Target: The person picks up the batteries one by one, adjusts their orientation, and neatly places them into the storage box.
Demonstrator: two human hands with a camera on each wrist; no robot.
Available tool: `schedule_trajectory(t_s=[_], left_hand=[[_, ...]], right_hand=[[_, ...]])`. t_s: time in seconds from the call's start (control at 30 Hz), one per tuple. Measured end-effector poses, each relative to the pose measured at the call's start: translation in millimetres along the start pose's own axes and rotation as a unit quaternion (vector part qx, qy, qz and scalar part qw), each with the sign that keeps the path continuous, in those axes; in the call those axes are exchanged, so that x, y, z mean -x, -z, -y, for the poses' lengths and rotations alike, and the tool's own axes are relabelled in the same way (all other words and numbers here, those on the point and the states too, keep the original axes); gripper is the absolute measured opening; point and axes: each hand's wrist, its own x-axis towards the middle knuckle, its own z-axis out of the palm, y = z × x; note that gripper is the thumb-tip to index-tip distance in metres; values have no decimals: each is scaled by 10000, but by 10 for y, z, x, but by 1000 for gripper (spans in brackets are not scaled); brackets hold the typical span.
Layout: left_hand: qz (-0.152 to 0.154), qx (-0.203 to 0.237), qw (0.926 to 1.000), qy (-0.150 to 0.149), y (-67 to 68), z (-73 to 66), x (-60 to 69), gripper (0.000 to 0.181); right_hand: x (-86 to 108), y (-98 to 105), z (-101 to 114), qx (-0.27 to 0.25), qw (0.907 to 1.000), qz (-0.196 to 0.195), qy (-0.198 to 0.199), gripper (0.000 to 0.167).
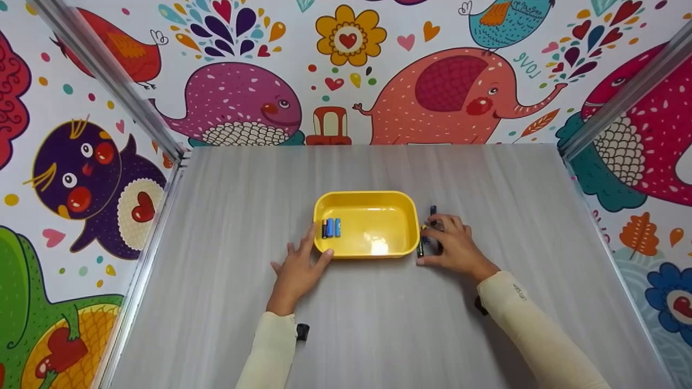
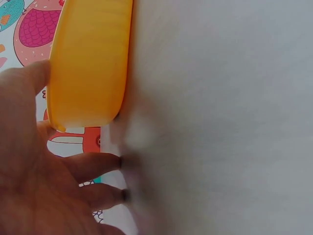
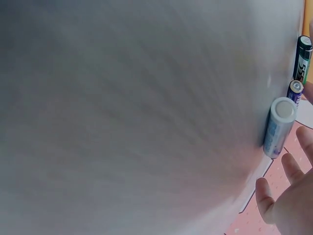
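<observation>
I count one yellow tray (image 1: 373,219) on the grey tabletop (image 1: 357,324), and three batteries lying side by side in its left end: one dark battery (image 1: 325,228), then two blue batteries (image 1: 331,228). My right wrist view gives me three more outside the tray — a black-and-green battery (image 3: 302,61), a small purple one (image 3: 295,90) and a pale, white-ended cylinder (image 3: 279,128). From the head view, fingers partly cover that group just beside the tray's right side, so I can't count it surely there.

My left hand (image 1: 297,270) is spread, thumb and forefinger touching the tray's near left corner; only the left wrist view shows me the outer wall and the other fingers standing apart below it. My right hand (image 1: 457,248) bends over the loose batteries, fingers parted; whether it pinches one, I can't tell.

The tray is glossy, shallow and round-cornered, a bright reflection on its floor — its three batteries stand parallel, close together.
</observation>
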Motion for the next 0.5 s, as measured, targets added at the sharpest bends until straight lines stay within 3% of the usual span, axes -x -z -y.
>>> schedule_trajectory(t_s=[0.5], left_hand=[[11, -94, 10000, -31, 2, -5, 2, 83]], right_hand=[[-2, 20, 30, -56, 9997, 191, -139, 48]])
